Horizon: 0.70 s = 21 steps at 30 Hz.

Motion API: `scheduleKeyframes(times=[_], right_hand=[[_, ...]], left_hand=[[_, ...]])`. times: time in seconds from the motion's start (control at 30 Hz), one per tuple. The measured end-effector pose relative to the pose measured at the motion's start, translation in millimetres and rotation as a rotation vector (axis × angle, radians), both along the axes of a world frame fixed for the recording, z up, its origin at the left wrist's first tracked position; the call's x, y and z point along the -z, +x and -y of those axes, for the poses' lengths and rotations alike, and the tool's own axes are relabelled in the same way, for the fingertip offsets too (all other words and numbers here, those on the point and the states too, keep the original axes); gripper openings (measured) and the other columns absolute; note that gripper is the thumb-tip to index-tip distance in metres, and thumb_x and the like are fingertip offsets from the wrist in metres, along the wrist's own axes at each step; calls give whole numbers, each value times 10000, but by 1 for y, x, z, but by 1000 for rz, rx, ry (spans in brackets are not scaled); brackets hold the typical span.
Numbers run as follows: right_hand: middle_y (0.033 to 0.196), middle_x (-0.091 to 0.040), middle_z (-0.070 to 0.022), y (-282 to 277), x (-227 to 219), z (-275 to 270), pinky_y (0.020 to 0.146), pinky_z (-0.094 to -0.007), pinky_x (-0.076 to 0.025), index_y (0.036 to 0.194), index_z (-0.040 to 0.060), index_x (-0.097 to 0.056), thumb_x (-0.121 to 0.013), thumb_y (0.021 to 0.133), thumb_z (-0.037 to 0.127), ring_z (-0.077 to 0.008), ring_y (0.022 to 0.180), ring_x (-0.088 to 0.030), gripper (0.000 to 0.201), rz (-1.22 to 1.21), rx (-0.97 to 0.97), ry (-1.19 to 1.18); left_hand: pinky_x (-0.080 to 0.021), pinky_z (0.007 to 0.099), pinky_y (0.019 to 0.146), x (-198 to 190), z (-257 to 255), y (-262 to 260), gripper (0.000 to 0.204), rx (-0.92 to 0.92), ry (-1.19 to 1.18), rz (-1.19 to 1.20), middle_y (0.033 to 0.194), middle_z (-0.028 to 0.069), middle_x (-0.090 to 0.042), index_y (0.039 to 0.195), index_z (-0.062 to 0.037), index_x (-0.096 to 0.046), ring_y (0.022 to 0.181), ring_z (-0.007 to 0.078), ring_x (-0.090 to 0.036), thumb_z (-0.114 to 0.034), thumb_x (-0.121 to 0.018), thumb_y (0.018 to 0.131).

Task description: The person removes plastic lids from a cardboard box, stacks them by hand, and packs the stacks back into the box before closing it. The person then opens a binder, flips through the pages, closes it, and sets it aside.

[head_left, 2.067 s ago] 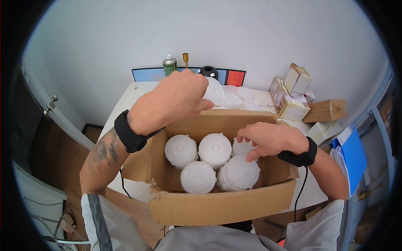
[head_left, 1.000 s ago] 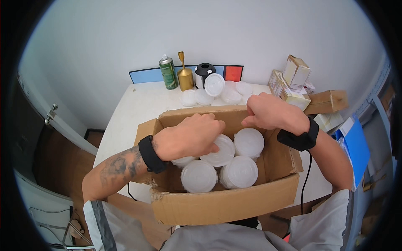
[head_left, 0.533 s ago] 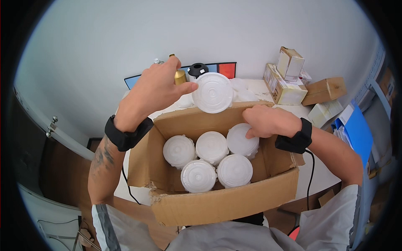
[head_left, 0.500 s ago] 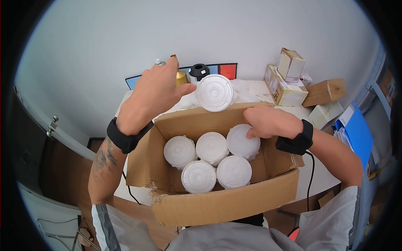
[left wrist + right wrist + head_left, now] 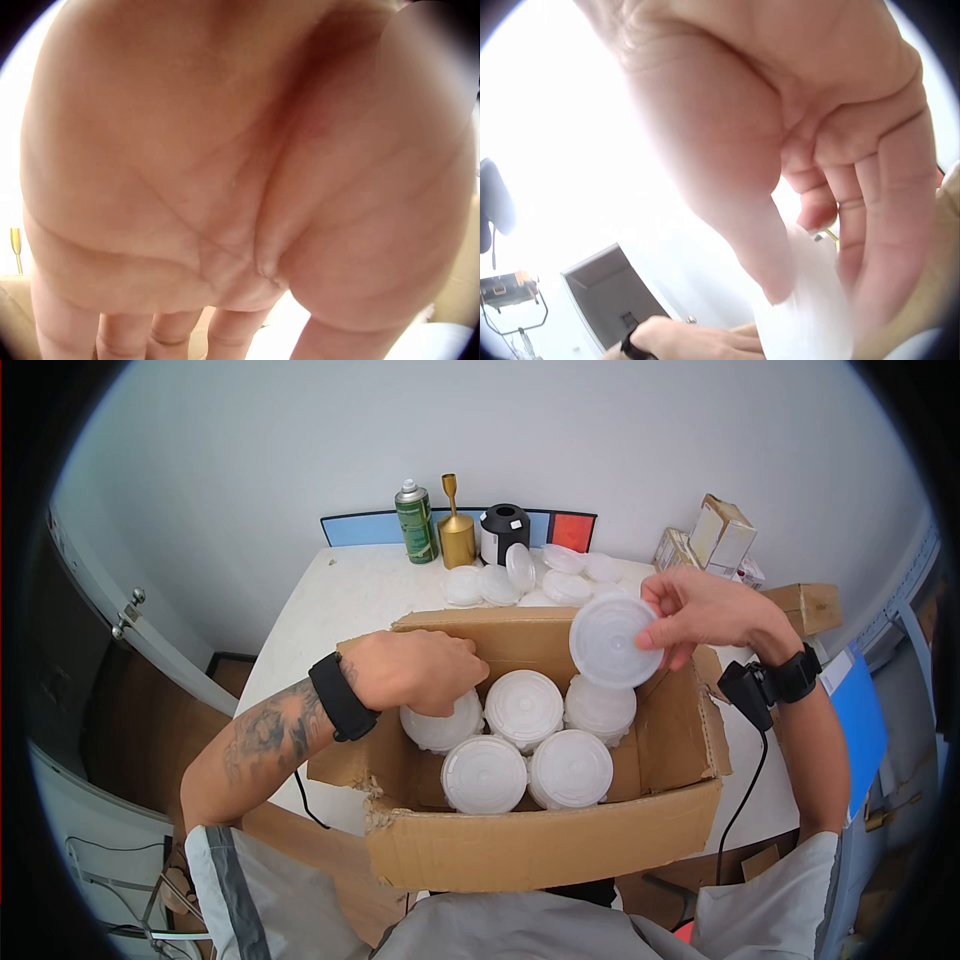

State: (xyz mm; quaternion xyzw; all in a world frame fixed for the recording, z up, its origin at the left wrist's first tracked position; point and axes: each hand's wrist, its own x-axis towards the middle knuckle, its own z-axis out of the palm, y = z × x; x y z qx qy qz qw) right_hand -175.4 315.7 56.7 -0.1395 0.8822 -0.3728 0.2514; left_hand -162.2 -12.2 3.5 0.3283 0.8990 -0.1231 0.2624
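An opened cardboard box (image 5: 540,850) holds several stacks of round white plastic lids (image 5: 484,774). My right hand (image 5: 705,610) pinches one translucent lid (image 5: 614,642) by its right edge, raised above the far right stack (image 5: 603,710). In the right wrist view, this lid (image 5: 806,315) shows between thumb and fingers. My left hand (image 5: 420,668) reaches down into the box's left side, its fingers bent over the left stack (image 5: 440,728). The left wrist view shows the palm (image 5: 187,187) with fingers pointing down; whether they pinch a lid, I cannot tell.
Loose lids (image 5: 500,585) lie scattered on the white table (image 5: 300,630) behind the box. A green spray can (image 5: 416,525), a gold candle holder (image 5: 457,530) and a black-topped canister (image 5: 504,533) stand at the back. Small cartons (image 5: 720,535) and a blue folder (image 5: 855,710) are at right.
My left hand has let go of the lid it held above the box's far edge and come down to the left stack. My right hand has risen from the far right stack with a lid.
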Motion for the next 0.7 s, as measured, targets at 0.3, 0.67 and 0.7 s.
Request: scheduleKeyframes(times=[0.3,0.67,0.7], right_hand=[[782,-709,-118,-11,7,42,580,-295,-597,908,-31,-643,-707,982,445,-169,650,-719,486,-100,15,223],[751,-721,-194,-18,98,92,643,-392,-605,851,-94,-722,-723,946,343,-294,687,-751,447,-194,-366,504],[751,-721,-194,-18,100,92,643,-392,-605,851,-94,-722,-723,946,343,-294,687,-751,447,-196,-367,501]], left_hand=[[-525,453,905,-9,3,3,366,48,134,-17,1144,128,-635,1102,-56,-604,1072,359,-638,-124,-811,809],[-525,423,722,-51,8,-4,273,-14,284,-5,865,109,-685,988,-27,-611,814,324,-672,-111,-811,822],[-523,418,707,-66,12,-6,261,-24,379,-46,867,102,-683,1003,-28,-622,781,303,-668,-112,-804,836]])
